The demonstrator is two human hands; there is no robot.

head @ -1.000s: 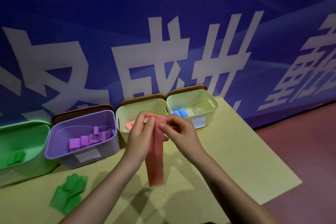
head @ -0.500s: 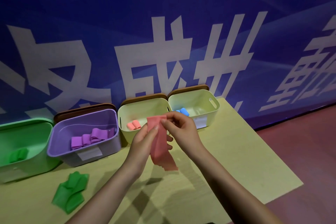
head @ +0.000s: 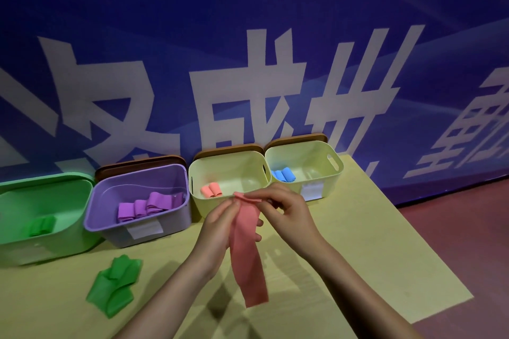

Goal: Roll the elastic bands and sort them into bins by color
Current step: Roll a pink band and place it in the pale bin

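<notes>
Pink band (head: 248,250) pinched between left hand (head: 220,224) and right hand (head: 289,212).

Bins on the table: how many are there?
4, in a row along the wall: a green bin at far left, a purple bin next, then two pale yellow-green bins, one holding pink rolls, one holding blue rolls. More may lie outside the view.

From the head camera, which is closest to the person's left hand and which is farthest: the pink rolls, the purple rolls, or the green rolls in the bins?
Measured from the left hand, which pinches the pink band:
1. Pink rolls, in the pale bin just behind the hand.
2. Purple rolls, in the purple bin further left.
3. Green rolls, in the green bin at the far left.
</notes>
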